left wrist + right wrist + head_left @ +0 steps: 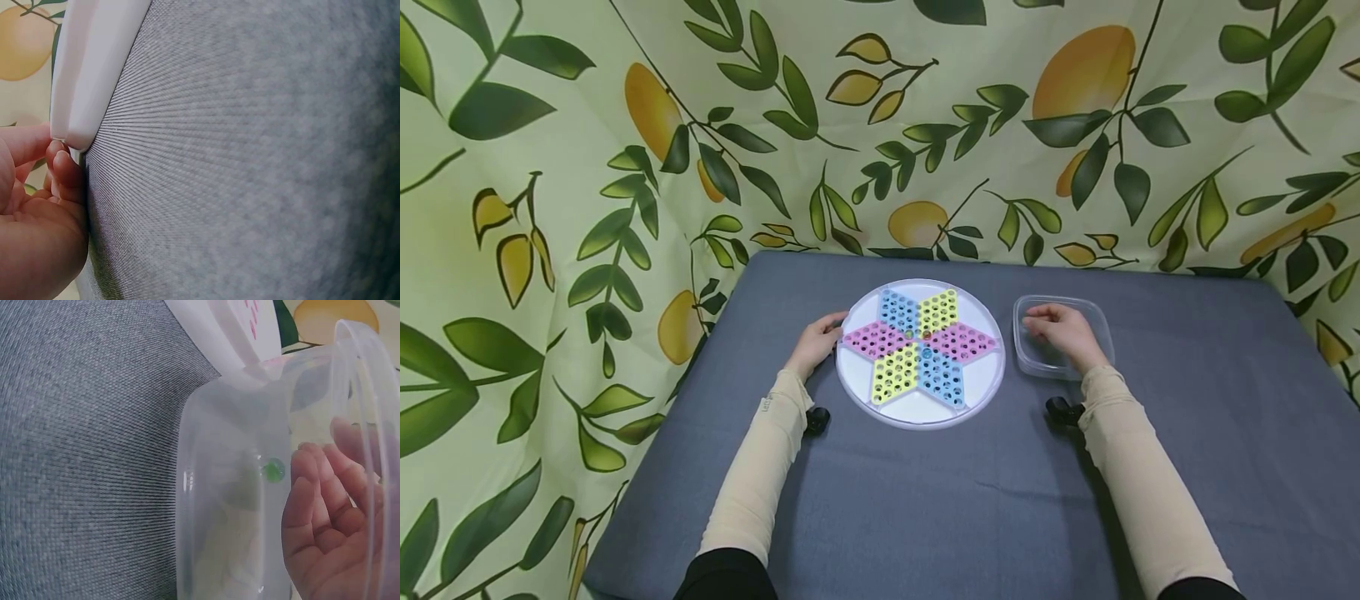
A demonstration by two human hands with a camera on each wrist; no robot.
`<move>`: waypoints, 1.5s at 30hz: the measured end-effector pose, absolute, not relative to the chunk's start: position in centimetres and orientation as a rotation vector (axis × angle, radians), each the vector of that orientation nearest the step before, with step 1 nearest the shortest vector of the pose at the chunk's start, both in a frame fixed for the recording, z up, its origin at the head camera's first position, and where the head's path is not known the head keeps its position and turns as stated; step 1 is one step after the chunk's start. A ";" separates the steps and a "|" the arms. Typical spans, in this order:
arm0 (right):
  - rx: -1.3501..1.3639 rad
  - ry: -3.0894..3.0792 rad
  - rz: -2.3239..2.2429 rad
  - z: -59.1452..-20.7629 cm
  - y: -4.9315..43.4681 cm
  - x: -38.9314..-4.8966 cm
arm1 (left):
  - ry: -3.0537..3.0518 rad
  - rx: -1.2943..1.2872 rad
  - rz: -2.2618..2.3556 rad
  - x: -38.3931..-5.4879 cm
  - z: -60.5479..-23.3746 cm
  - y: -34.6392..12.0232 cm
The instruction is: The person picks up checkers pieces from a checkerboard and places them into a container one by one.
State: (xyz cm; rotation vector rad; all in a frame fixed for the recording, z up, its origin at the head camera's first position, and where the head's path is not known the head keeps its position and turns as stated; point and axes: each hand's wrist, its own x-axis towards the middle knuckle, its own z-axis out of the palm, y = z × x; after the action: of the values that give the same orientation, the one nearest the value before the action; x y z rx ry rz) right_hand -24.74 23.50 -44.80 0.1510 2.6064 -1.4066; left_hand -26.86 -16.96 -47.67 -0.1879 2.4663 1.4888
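Left grip (816, 343) pinches the rim of my game board (917, 414) on the surface (962, 508); right grip (1063, 335) curls loosely in the clear box (1037, 367), contents I cannot tell. Only the right-wrist view shows a green marble (273, 470) there.

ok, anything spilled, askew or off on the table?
Nothing stands out. The round white plastic board with the pink, yellow and blue star sits on the blue-grey cloth; the clear plastic tub stands upright beside it; no spill or damage shows.
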 end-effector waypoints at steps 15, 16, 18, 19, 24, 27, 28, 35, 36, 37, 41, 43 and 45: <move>0.108 2.643 -1.473 -43.7 22.9 -24.1 | 2.471 -0.223 1.468 -26.8 -47.7 -17.0; 0.104 2.651 -1.477 -43.6 22.8 -24.1 | 2.473 -0.224 1.467 -26.8 -47.7 -17.0; 0.094 2.665 -1.494 -43.3 22.6 -24.0 | 2.473 -0.224 1.464 -26.8 -47.7 -17.0; 0.089 2.671 -1.500 -43.2 22.5 -23.9 | 2.472 -0.225 1.466 -26.8 -47.7 -17.0; 0.071 2.680 -1.529 -42.3 21.6 -23.8 | 2.465 -0.230 1.473 -26.8 -47.8 -17.0; 0.056 2.670 -1.549 -41.7 20.8 -23.7 | 2.461 -0.235 1.474 -26.8 -47.8 -17.0; 0.048 2.667 -1.557 -41.5 20.6 -23.7 | 2.459 -0.239 1.476 -26.8 -47.8 -17.0; -0.036 2.695 -1.558 -42.3 19.1 -24.6 | 2.457 -0.243 1.485 -26.9 -47.9 -17.0; -0.056 2.715 -1.553 -43.2 19.1 -25.1 | 2.460 -0.240 1.484 -26.9 -47.9 -17.0; -0.066 2.721 -1.543 -43.1 18.8 -25.1 | 2.461 -0.240 1.483 -26.9 -47.9 -17.0; -0.093 2.698 -1.525 -41.6 16.9 -24.3 | 2.467 -0.233 1.478 -27.0 -48.0 -17.0; -0.118 2.687 -1.517 -40.7 16.0 -23.7 | 2.466 -0.227 1.476 -27.1 -47.9 -16.9; -0.145 2.677 -1.520 -40.9 15.4 -23.6 | 2.463 -0.220 1.475 -27.1 -47.9 -16.9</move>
State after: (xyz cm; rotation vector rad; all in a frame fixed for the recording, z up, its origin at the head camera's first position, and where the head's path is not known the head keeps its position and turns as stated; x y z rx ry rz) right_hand -23.63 15.43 -40.94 -0.1448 2.6769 -1.5195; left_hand -27.09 -16.90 -47.93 -0.2201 2.4634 1.4751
